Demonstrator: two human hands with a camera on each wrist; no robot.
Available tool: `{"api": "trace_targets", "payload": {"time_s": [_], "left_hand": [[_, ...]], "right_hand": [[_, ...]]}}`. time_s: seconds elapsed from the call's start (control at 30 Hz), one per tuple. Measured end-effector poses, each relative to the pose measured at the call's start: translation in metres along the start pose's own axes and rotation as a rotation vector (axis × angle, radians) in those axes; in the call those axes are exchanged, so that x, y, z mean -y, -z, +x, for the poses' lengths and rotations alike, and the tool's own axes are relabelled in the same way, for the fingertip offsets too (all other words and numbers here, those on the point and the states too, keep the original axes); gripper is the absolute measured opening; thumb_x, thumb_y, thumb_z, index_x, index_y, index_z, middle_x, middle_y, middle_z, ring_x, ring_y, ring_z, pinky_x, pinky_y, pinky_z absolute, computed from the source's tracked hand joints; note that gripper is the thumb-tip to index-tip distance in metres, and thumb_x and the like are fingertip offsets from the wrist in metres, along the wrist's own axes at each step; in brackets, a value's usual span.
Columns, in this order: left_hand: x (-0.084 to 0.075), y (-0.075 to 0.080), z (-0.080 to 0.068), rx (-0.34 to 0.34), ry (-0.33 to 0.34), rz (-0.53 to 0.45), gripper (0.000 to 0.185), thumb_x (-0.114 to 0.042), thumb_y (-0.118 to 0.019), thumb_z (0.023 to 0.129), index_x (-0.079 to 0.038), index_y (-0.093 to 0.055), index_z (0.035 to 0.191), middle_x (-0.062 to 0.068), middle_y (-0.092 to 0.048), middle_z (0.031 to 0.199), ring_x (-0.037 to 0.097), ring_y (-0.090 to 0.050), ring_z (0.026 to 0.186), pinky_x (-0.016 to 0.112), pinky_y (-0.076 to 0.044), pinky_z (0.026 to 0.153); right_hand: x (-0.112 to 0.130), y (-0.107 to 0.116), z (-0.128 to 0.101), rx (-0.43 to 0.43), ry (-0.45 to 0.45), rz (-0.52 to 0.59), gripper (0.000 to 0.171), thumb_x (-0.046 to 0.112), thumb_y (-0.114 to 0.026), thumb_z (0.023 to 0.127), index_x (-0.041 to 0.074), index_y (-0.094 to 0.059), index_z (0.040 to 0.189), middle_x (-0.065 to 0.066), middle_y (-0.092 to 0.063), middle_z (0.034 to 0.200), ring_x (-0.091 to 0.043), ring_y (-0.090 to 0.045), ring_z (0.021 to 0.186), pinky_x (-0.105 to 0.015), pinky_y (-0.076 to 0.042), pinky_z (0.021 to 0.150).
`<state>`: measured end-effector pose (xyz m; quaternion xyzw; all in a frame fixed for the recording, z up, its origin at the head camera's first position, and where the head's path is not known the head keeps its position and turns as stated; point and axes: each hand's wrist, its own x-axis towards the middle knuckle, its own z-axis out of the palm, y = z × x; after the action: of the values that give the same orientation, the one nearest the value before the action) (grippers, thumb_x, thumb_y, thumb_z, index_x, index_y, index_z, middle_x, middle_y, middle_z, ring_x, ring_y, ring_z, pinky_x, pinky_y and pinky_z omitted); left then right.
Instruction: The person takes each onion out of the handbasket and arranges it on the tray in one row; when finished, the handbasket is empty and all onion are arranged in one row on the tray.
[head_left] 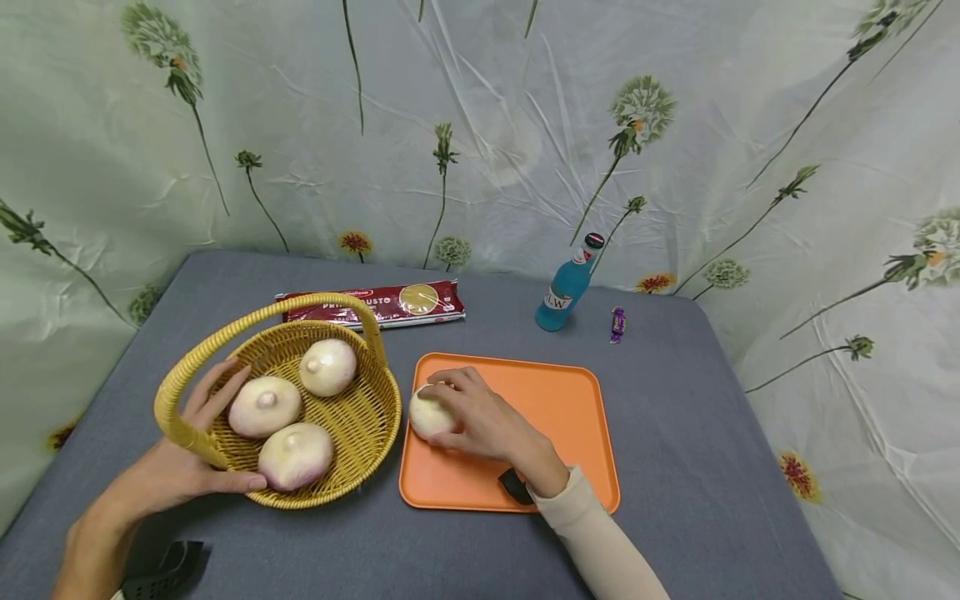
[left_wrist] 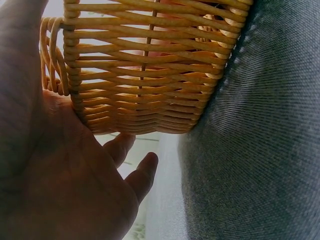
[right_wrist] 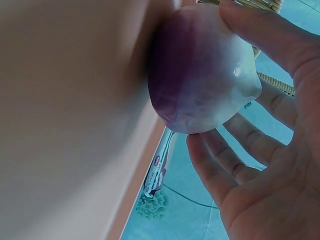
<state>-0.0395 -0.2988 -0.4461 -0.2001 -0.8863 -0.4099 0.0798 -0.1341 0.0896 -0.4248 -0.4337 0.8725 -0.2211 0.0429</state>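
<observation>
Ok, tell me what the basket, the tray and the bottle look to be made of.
Basket: woven yellow strands, wicker or plastic rattan; the even colour and slight sheen in the left wrist view lean plastic, but it's unclear. Tray: smooth matte orange, one-piece with rounded rim, probably plastic. Bottle: translucent blue with a glossy highlight and a cap, likely glass, possibly plastic.

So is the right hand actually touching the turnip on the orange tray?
Touching. The right wrist view shows the right hand's fingers wrapped against the turnip; the head view agrees, on the tray.
</observation>
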Motion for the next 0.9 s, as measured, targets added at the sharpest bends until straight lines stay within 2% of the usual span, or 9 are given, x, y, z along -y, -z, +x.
{"api": "trace_targets", "payload": {"time_s": [0.3, 0.63, 0.9], "left_hand": [[-0.0008, 0.0, -0.0011, 0.0, 0.01, -0.002, 0.139, -0.011, -0.1, 0.044, -0.004, -0.022, 0.159, 0.026, -0.01, 0.16, -0.001, -0.004, 0.146, 0.005, -0.004, 0.104], [-0.0018, 0.002, -0.0015, -0.008, 0.003, -0.001, 0.138, -0.011, -0.1, 0.045, -0.004, -0.023, 0.159, 0.026, -0.011, 0.16, 0.001, -0.007, 0.146, 0.004, -0.008, 0.103], [-0.0034, 0.0015, -0.0004, 0.004, 0.004, 0.014, 0.139, -0.012, -0.1, 0.046, -0.005, -0.021, 0.16, 0.027, -0.01, 0.16, 0.0, -0.005, 0.146, 0.004, -0.007, 0.104]], "right_hand": [[0.0012, -0.0018, -0.0005, -0.006, 0.009, -0.013, 0.05, 0.035, -0.077, 0.089, 0.016, -0.06, 0.133, -0.006, -0.053, 0.137, -0.024, -0.045, 0.127, -0.037, -0.051, 0.095], [0.0037, 0.0019, -0.0008, -0.025, 0.012, -0.003, 0.057, 0.037, -0.078, 0.088, 0.017, -0.057, 0.137, -0.005, -0.052, 0.139, -0.023, -0.044, 0.129, -0.036, -0.051, 0.095], [0.0054, 0.0066, -0.0027, -0.053, 0.019, 0.002, 0.055, 0.036, -0.079, 0.087, 0.016, -0.06, 0.134, -0.005, -0.053, 0.139, -0.023, -0.044, 0.13, -0.038, -0.051, 0.096]]}}
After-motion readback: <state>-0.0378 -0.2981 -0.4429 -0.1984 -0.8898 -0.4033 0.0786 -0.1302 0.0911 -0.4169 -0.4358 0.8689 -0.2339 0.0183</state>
